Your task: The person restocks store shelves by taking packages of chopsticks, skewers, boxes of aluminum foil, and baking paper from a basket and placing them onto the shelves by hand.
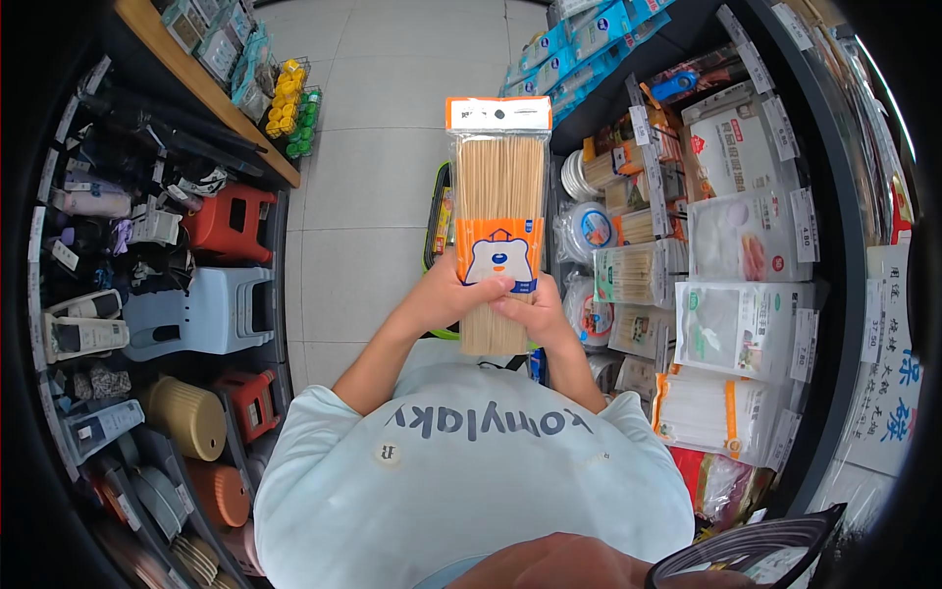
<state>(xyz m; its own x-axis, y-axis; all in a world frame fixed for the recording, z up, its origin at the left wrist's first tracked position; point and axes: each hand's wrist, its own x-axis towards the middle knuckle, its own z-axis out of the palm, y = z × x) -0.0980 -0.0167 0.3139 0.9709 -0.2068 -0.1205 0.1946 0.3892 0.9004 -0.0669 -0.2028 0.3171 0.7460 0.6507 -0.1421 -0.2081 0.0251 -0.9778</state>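
A clear pack of thin wooden skewers point(500, 182) is held upright in front of the chest, with a white and orange header at its top and an orange bear label across its middle. My left hand point(444, 293) and my right hand point(542, 312) grip its lower part from both sides, thumbs on the front just below the bear; the fingers behind the pack are hidden. Behind the pack, partly covered by it, is a green-rimmed basket point(432, 231) with items inside.
Shelves on the right hold more skewer packs point(628, 273), bagged goods point(731, 329) and white boxes point(731, 142). The left shelves carry a red stool point(231, 224), a blue-grey stool point(211, 312) and bins point(186, 417). Tiled floor point(363, 187) lies between them.
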